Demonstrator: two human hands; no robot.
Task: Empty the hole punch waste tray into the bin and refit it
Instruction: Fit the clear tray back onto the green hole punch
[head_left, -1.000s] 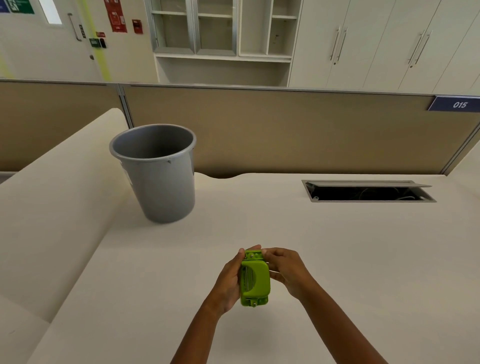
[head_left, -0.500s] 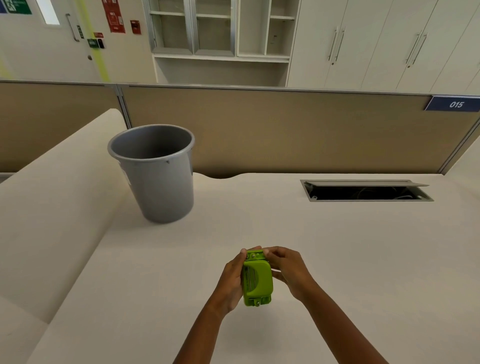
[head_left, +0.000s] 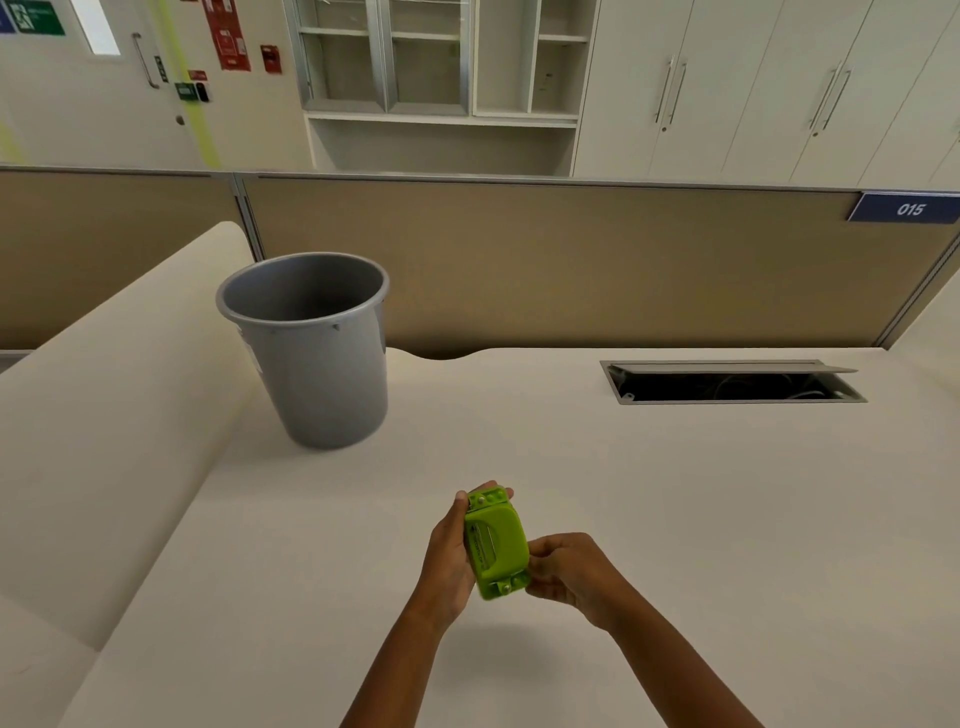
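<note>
Holding the green hole punch (head_left: 496, 543) above the desk (head_left: 675, 493), the person has both hands engaged on it. The left hand (head_left: 449, 558) wraps the punch from its left side, thumb and fingertips reaching the far end, and carries its weight. The right hand (head_left: 563, 564) is closed on the near right corner of the punch, fingers curled at the lower edge (the exact part pinched there is hidden by the fingers).

Step in hand, as judged: the waste tray is not yet separated. The punch shows as one piece, with its underside turned toward the camera, so the right hand appears to be seeking the tray's edge or catch in order to pull it free.

The grey bin (head_left: 311, 353) stands upright on the desk, well ahead of the left hand and off to its left, mouth open. No paper scraps are visible on the desk.

Next move, as judged: the left hand must keep the body steady while the right hand pries the tray loose. The tray should stay level until it is over the bin's mouth, or the chads will spill onto the desk.
</note>
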